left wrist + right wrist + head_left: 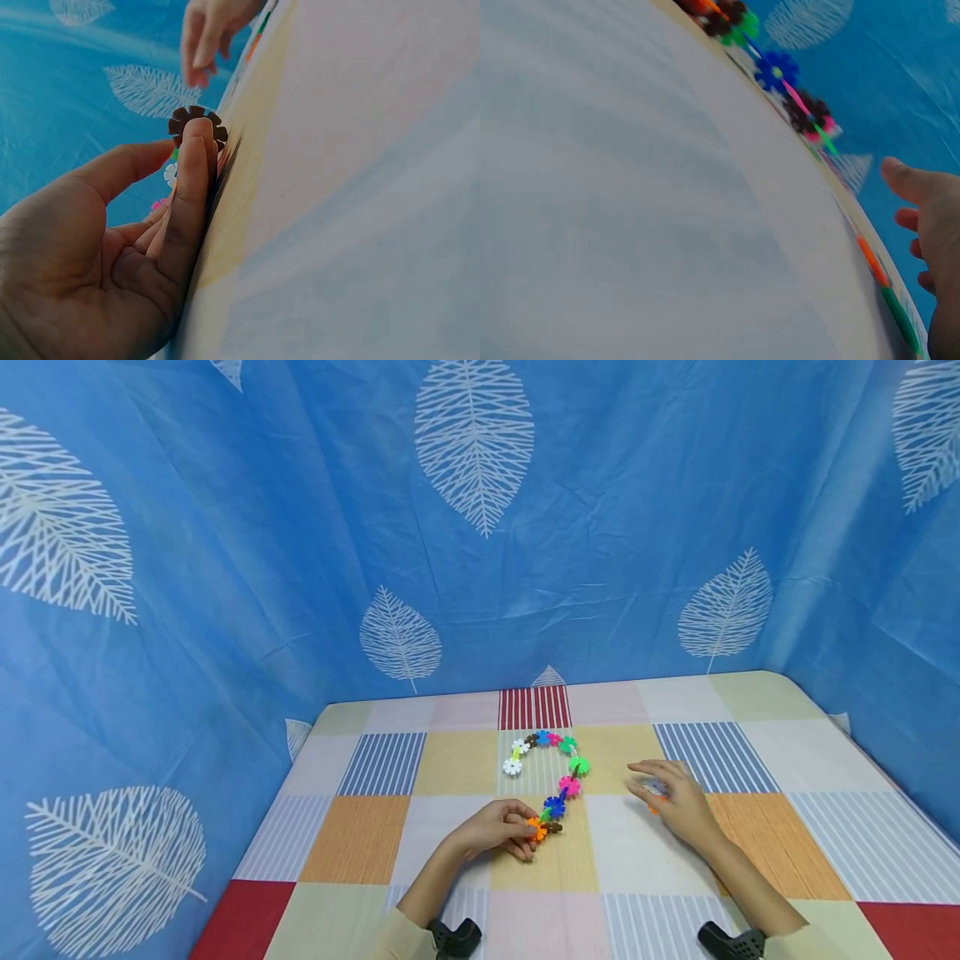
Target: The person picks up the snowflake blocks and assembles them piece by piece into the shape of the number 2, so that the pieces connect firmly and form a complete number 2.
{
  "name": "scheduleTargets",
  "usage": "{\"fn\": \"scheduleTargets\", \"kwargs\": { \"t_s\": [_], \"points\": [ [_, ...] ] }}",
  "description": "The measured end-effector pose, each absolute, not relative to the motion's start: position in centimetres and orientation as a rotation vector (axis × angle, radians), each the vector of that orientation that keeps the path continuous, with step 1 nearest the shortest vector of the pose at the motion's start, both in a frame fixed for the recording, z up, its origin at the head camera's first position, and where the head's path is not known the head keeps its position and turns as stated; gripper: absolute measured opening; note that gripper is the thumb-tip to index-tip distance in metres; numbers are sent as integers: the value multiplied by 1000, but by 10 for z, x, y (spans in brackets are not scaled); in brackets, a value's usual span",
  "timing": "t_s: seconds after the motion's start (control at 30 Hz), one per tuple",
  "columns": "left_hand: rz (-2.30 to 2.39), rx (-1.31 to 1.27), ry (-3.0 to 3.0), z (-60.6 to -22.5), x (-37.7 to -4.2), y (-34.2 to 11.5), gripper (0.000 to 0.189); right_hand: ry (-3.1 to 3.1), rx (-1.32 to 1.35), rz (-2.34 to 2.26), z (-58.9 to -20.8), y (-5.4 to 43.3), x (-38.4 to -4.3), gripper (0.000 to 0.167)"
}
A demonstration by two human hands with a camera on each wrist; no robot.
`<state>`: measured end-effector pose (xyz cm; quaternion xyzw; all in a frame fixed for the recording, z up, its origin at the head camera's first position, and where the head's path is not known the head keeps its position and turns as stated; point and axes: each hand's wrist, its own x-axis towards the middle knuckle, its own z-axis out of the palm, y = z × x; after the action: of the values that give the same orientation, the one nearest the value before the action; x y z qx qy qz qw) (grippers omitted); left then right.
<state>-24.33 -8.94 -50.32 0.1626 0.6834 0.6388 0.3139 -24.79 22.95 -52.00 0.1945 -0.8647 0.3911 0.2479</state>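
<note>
A curved chain of colourful flower-shaped interlocking discs (569, 787) lies on the table, running from a white disc (512, 767) round to the orange disc (537, 829) at the near end. My left hand (498, 828) pinches that near end. Beside its fingertips a brown disc (196, 114) stands upright in the left wrist view. My right hand (678, 802) hovers to the right with its fingers extended, holding nothing visible. Under it are loose discs, one grey-white (654, 785) and one orange (872, 259), partly hidden in the head view. A green disc (900, 319) also shows in the right wrist view.
A patchwork cloth (450, 764) covers the table. Blue leaf-patterned fabric (570, 593) hangs behind it and at both sides.
</note>
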Motion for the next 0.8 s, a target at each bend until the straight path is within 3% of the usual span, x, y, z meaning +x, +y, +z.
{"fn": "scheduleTargets", "kwargs": {
  "t_s": [0.2, 0.57, 0.8],
  "points": [
    [1659, 429, 1826, -504, -244, -87, 26, -2446, 576, 868, -524, 264, -237, 30],
    [1671, 442, 1819, -503, -244, -89, 25, -2458, 584, 860, -529, 270, -237, 28],
    [1664, 449, 1814, -504, -244, -89, 23, -2517, 462, 948, -530, 270, -238, 39]
  ]
}}
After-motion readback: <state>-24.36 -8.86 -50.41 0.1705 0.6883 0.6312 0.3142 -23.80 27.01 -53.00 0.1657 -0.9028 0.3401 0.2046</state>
